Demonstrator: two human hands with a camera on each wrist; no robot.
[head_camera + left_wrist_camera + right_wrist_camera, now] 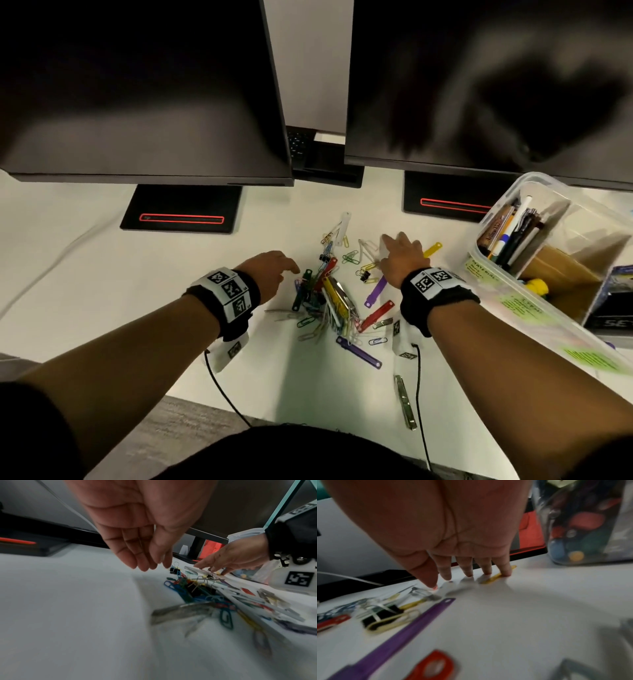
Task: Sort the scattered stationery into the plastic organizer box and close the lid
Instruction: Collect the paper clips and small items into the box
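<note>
Evidently the gathering step was in hand: loose stationery lay on the white tabletop (pixel 137 291) and none of it was lifted.

- Mixed heap of coloured paper clips, black binder clips and flat plastic fastener strips (pixel 325 298): mid-tabletop, toward the near edge, between the two hands.
- Clear plastic organizer box (pixel 534 301): at the right edge, lid not seen on it, one compartment holding upright pens; well apart from the heap.
- Left hand (pixel 270 270): fingers relaxed and slightly bent, holding nothing, hovering just beside the heap's left side.
- Right hand (pixel 400 255): fingers spread and nearly straight, tips down on the tabletop; the little finger touched a yellow plastic fastener strip (pixel 494 578), the thumb a whitish strip. No grip closed.

Judgement: next move called for raking the outlying strips toward the heap, or pinching flat pieces off the tabletop, then carrying them right to the box. Thin clips would likely need a fingernail pinch or a slide to the edge.
</note>
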